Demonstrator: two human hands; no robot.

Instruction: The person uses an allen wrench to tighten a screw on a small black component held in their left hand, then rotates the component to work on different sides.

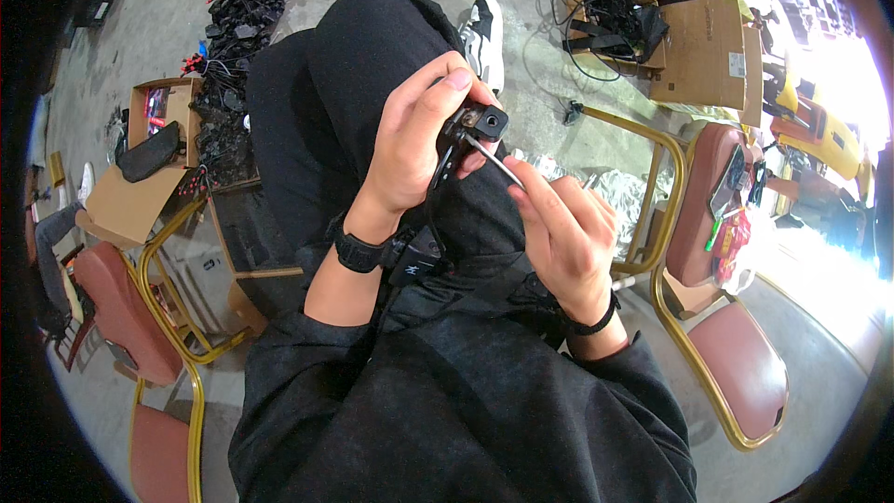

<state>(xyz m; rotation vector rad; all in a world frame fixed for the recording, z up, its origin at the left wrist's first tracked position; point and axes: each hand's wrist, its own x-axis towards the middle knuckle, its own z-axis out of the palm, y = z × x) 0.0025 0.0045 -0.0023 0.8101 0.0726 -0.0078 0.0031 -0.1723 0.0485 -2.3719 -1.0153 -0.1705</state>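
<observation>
My left hand (410, 135) is closed around a small black device (488, 121) with a round, lens-like opening on its corner face, held above my lap. In my right hand (573, 237) is a screwdriver, its thin metal shaft (495, 160) slanting up and left with the tip at the device's lower side. My fingers hide the handle. From the device a black cable (431, 210) runs down beside my left wrist, which wears a black strap (361, 251). Next to that strap sits a small black box (419, 261). My right wrist has a thin dark band (596, 319).
Brown-padded chairs with gold frames stand at left (130, 307) and right (712, 205); small items lie on the right one. Black parts with red tips (247, 28) are heaped at far left, near an open carton (172, 93). Black cables (615, 23) fill a box at far right.
</observation>
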